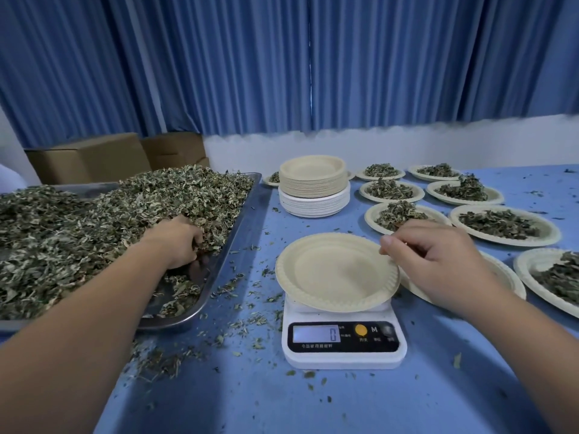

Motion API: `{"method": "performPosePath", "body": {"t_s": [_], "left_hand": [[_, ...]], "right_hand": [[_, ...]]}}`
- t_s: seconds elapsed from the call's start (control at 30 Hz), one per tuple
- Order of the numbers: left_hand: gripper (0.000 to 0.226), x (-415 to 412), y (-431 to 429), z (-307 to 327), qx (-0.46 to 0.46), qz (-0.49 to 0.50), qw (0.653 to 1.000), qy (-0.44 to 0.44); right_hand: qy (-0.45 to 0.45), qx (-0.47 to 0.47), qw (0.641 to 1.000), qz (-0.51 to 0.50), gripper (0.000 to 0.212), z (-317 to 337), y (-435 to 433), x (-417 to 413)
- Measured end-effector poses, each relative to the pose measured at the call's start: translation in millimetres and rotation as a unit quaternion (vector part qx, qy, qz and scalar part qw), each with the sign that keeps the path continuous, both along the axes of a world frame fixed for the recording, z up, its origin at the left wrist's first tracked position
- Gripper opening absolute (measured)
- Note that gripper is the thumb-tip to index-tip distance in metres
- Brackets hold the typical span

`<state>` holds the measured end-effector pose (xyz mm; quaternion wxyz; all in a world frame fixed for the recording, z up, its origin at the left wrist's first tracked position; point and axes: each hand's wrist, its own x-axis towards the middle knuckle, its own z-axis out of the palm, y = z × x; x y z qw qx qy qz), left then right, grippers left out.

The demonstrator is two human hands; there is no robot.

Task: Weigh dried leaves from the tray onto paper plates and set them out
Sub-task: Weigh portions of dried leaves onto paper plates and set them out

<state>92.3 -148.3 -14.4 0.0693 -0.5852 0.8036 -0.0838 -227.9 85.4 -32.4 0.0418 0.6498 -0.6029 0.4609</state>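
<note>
Blue curtains (282, 57) behind, white wall under them. Blue surface (313, 402), littered with leaf crumbs (238, 324).

Dried leaves (94, 220): heaped in the steel tray (219, 264) at the surface's left edge, with bare metal showing in its near right corner. My left hand (178, 242) is dug into the heap by that corner, fingers curled round a handful.

Empty paper plate (336, 270) on the white scale (343, 343), toward the front edge, mid-surface. Display reads 0. The plate overhangs the scale on both sides.

My right hand (438, 261) is at the plate's right rim, thumb over it, fingers curled. I cannot tell whether it pinches the rim or only touches it.

Filled plates (504, 223) are laid out in rows toward the right edge and far right corner. Stack of spare plates (313, 183) is toward the far edge. Cardboard boxes (91, 158) are behind the tray.

Risks, as I judge them:
- Any weight from my right hand on the rim would falsify the reading.
- The overhanging plate could tip if a handful lands off-centre.
- A loose handful carried across the gap from tray to scale would shed more crumbs.
- Another plate lies just beside the weighing plate, under my right hand; contact between them could disturb the number.
</note>
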Motion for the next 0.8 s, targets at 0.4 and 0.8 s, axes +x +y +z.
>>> {"method": "performPosePath", "body": {"t_s": [0.4, 0.8], "left_hand": [[0.056, 3, 27, 18, -0.022, -0.015, 0.998, -0.055], [0.033, 21, 57, 0, 0.044, -0.08, 0.993, 0.071]], "right_hand": [[-0.009, -0.006, 1.0, -0.013, 0.029, 2, 4, -1], [-0.016, 0.012, 1.0, -0.02, 0.027, 4, 8, -1]]}}
